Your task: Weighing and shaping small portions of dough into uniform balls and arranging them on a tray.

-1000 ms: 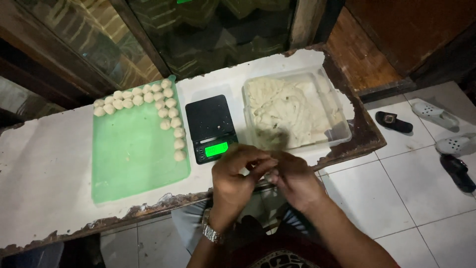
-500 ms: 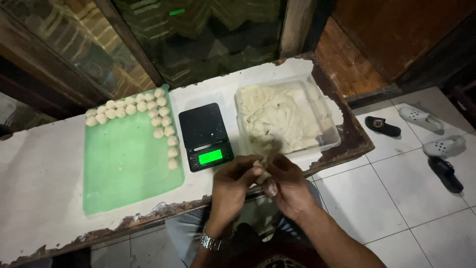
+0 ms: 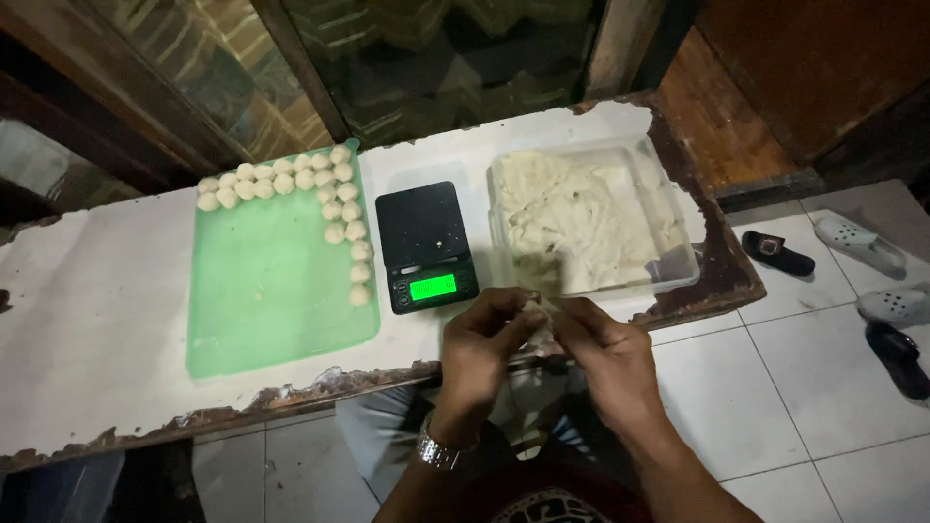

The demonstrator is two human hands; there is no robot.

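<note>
Both hands, left hand [image 3: 484, 344] and right hand [image 3: 603, 353], pinch one dough piece [image 3: 542, 329].
Scale [image 3: 426, 247] and dough tub [image 3: 591, 218] just beyond them.

Pale cream balls [image 3: 334, 208] line a green mat [image 3: 276, 291], beside a black scale [image 3: 424, 247] with a glowing green display [image 3: 432, 287].

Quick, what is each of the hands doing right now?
Left hand: closed on the dough piece.
Right hand: closed on the same dough piece.

Small pale dough lump [image 3: 542, 334], pinched between both hands just below the counter edge.
</note>
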